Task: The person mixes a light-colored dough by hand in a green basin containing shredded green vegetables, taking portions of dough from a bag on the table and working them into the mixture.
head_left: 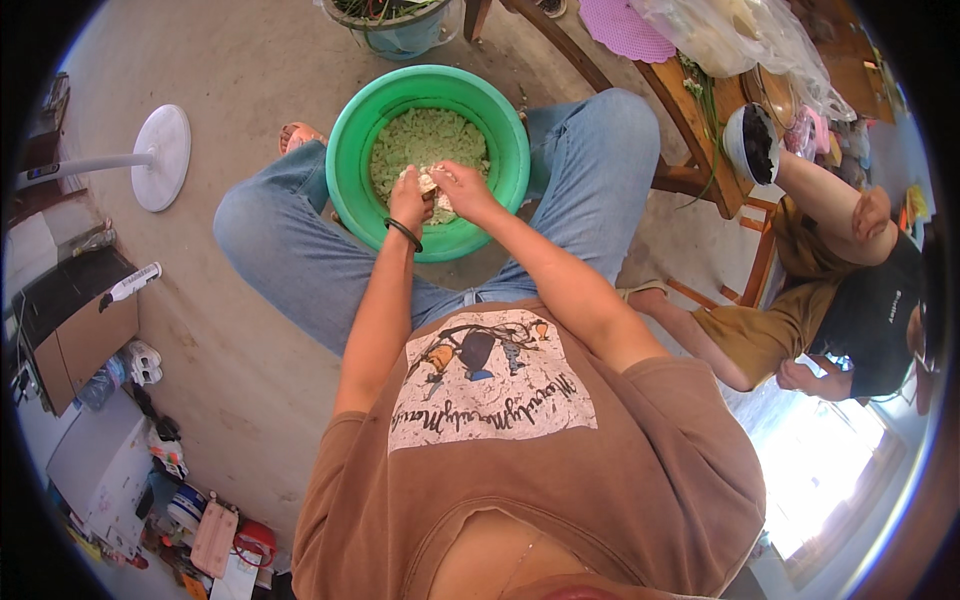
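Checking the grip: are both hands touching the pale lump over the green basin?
Touching. The head view shows the left hand and right hand pinching the pale lump between them.

Daylight fills the scene, bright and even on the concrete floor (250,120). A blown-out white glare sits at the lower right by the window (830,470). Shadows are soft and short under the green basin (350,170). Fisheye bending curves the rim, with a dark vignette around it. The centre is sharp.
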Demonstrator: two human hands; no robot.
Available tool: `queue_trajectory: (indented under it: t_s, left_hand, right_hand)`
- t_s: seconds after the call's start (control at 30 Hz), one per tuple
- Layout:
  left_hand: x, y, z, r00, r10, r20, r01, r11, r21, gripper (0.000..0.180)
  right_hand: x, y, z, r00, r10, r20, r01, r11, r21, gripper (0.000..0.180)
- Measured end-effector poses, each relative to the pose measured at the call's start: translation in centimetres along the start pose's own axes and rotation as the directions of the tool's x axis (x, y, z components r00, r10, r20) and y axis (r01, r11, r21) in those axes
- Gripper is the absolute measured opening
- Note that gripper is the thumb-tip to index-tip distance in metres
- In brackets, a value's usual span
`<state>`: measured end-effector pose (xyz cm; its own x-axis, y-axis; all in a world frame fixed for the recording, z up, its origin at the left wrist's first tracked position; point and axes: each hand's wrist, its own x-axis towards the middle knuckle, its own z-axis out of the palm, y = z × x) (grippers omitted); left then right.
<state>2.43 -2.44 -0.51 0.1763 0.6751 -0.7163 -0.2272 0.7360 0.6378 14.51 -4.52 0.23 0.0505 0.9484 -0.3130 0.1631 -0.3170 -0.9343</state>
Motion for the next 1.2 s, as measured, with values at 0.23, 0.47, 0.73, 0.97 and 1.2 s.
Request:
queue_trajectory:
  t_s: [0.23,0.47,0.73,0.97,1.2]
  left_hand:
    - [0.1,0.2,-1.0,0.992,-0.101,0.079,0.092,0.99,0.109,0.035]
    - [-0.1,-0.4,-0.9,0.959,0.208,0.192,-0.256,0.927,0.275,0.027]
    - [-0.3,-1.7,-0.4,0.935,0.337,0.113,-0.354,0.906,0.232,0.018]
    - [-0.6,-0.9,-0.6,0.963,0.251,0.099,-0.266,0.942,0.205,0.019]
    - [-0.5,-0.5,-0.7,0.98,0.12,0.158,-0.151,0.967,0.207,0.026]
  right_hand:
    - [-1.0,-1.0,-1.0,0.931,-0.314,0.186,0.36,0.876,-0.321,0.032]
    - [-1.9,-2.9,-0.4,0.928,-0.357,0.103,0.356,0.773,-0.525,0.022]
    - [0.0,-0.7,-1.2,0.988,-0.127,0.084,0.151,0.89,-0.43,0.023]
    - [0.7,0.4,-0.2,0.971,0.235,-0.041,-0.225,0.959,0.172,0.018]
    - [0.8,1.0,0.1,0.991,0.133,0.014,-0.134,0.987,0.091,0.02]
